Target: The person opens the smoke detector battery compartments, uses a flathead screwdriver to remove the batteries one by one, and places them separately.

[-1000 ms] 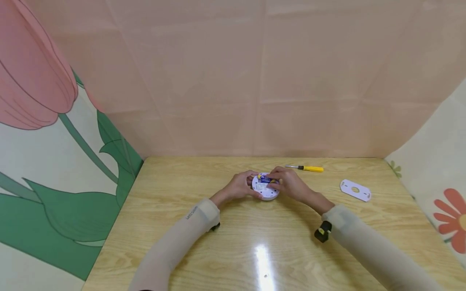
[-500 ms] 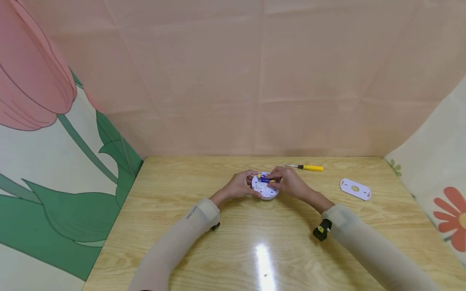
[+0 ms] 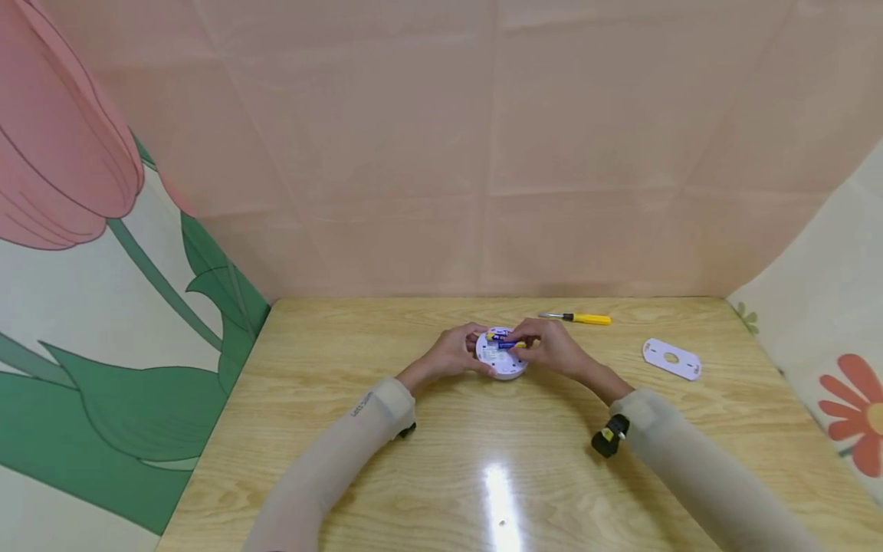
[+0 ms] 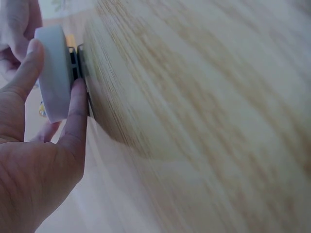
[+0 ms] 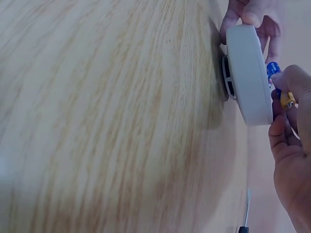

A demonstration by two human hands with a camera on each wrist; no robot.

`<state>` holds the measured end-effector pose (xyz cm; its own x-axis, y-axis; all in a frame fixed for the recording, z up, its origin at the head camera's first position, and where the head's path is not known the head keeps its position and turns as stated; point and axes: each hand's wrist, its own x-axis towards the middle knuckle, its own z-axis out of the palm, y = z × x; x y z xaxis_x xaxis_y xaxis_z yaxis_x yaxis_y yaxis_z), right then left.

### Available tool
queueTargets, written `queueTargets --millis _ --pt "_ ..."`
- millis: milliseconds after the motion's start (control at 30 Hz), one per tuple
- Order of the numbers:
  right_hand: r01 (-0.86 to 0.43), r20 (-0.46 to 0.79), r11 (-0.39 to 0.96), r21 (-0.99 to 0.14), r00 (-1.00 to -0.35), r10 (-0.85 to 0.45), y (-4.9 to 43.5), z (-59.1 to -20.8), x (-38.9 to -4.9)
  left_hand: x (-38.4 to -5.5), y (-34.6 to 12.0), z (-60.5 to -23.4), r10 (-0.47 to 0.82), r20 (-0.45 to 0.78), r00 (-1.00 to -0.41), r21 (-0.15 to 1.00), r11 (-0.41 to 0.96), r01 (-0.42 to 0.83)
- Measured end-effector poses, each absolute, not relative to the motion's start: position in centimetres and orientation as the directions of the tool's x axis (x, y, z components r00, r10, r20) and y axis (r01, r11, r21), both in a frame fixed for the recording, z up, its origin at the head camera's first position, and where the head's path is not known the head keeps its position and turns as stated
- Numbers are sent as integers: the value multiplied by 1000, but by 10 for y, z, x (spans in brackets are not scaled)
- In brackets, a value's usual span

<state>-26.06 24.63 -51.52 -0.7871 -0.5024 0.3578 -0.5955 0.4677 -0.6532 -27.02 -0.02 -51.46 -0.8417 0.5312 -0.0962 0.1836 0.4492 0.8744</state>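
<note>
My left hand (image 3: 453, 351) grips a round white smoke detector (image 3: 495, 368) by its rim, thumb on the near side. Its back faces up, while the vented side is down near the table in the left wrist view, where the white casing (image 4: 52, 73) stands edge-on between thumb and fingers. My right hand (image 3: 552, 349) pinches a blue-and-yellow battery (image 3: 509, 345) over the detector's back. Another blue-and-yellow battery (image 3: 495, 336) lies beside it at the far side of the back. In the right wrist view, the held battery's yellow end (image 5: 285, 100) sticks out below the thumb.
A screwdriver (image 3: 589, 319) with a yellow handle lies behind the right hand. To the right is a white oval mounting plate (image 3: 671, 359) with a round hole. The wood-grain table (image 3: 386, 491) meets a pink backdrop (image 3: 386, 261) at its far edge.
The battery in my right hand has shifted slightly toward me, and both batteries now show apart. My left hand and the detector have stayed nearly still.
</note>
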Motion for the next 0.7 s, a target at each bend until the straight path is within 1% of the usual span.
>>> queueTargets --millis 233,467,600,700 --pt "-581 373 438 -686 -798 -473 247 -515 -258 -270 0 -515 536 -98 -839 876 447 183" --pt "-533 349 432 -728 -829 -436 250 -517 -259 -270 -1 -516 529 -111 -841 861 474 185" --pt "-511 338 414 -753 -841 -423 251 -517 -259 -271 -1 -516 529 -106 -842 863 470 187" --pt "-507 337 423 -751 -845 -414 252 -517 -259 -271 -1 -516 530 -98 -842 867 461 190"
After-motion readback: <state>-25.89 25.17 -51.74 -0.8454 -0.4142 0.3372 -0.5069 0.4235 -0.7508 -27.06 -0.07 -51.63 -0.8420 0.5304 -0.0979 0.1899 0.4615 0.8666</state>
